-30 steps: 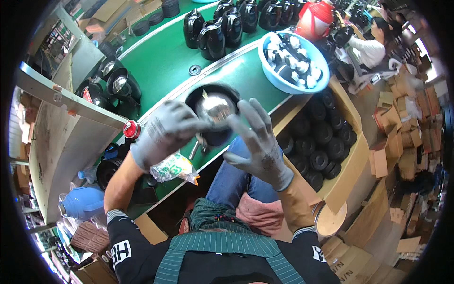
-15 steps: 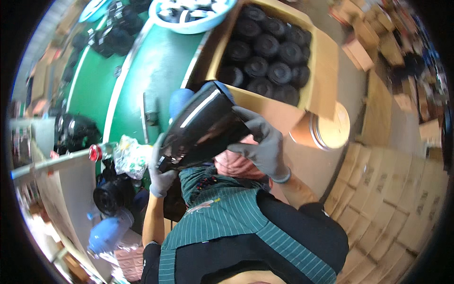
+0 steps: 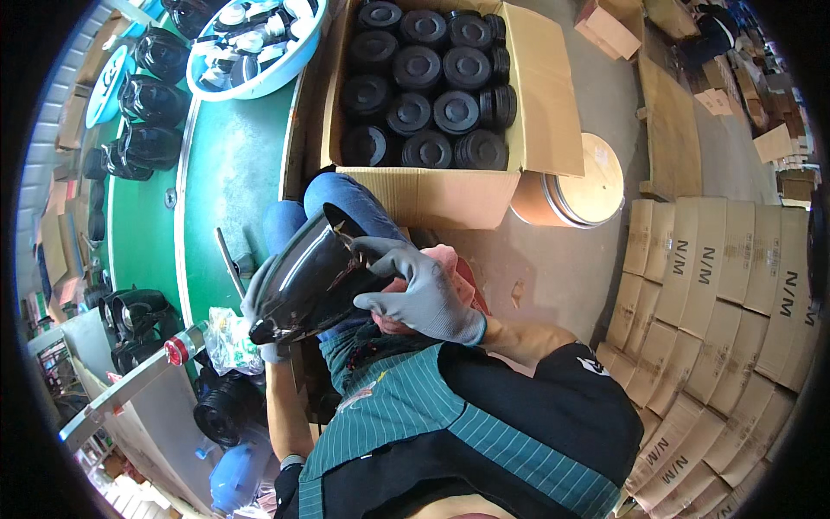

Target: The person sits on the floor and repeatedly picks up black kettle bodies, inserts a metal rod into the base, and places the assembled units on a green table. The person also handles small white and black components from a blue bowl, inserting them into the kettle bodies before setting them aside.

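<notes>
Black shell: left hand grips narrow end; right hand curled at wide end, pinch unclear. Support firmly, avoid scuffs.

The black shell is glossy, probably plastic; the carton, matt cardboard.

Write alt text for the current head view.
A gray-gloved left hand holds a tilted, glossy black shell above the person's lap, the gloved right hand at its rim. Beyond, an open cardboard box holds rows of round black parts; to its left, a light-blue basin of black and white parts sits on a green surface.
</notes>
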The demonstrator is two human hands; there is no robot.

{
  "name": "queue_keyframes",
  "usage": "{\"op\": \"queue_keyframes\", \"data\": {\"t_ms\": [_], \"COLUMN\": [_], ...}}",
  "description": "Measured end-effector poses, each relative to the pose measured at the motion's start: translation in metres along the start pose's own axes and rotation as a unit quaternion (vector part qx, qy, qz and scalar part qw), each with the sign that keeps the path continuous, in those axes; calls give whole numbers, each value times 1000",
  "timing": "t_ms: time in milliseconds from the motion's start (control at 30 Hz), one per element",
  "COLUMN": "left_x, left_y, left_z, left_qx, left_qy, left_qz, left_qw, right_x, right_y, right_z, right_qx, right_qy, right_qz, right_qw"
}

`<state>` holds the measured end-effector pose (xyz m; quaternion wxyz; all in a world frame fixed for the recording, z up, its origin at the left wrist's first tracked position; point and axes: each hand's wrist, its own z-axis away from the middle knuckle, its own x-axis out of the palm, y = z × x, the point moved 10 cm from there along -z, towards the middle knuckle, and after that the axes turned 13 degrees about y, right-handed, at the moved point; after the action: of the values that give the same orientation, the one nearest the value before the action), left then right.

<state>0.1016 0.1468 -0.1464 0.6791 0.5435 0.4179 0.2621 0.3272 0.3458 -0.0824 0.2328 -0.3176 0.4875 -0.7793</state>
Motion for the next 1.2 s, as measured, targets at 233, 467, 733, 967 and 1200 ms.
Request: {"op": "queue_keyframes", "data": {"t_ms": [233,467,733,967,1200], "left_x": [11,22,21,24,30], "left_y": [-46,-50,-62,-81,-78], "left_z": [7,11,18,23,10], "left_qx": [-52,-63,-70,-57,-25], "left_qy": [4,-9,-2,-11,-5], "left_qz": [26,47,75,95,98], "left_qw": [998,997,995,994,995], "right_x": [-52,-359,-348,-222,9], "right_y": [4,142,135,20,-62], "right_z": [-79,-227,-229,-169,-73], "right_qx": [18,90,86,-231,-194], "right_qy": [-210,244,216,220,-160], "right_qz": [-74,690,693,523,331], "right_qw": [975,675,682,790,910]}}
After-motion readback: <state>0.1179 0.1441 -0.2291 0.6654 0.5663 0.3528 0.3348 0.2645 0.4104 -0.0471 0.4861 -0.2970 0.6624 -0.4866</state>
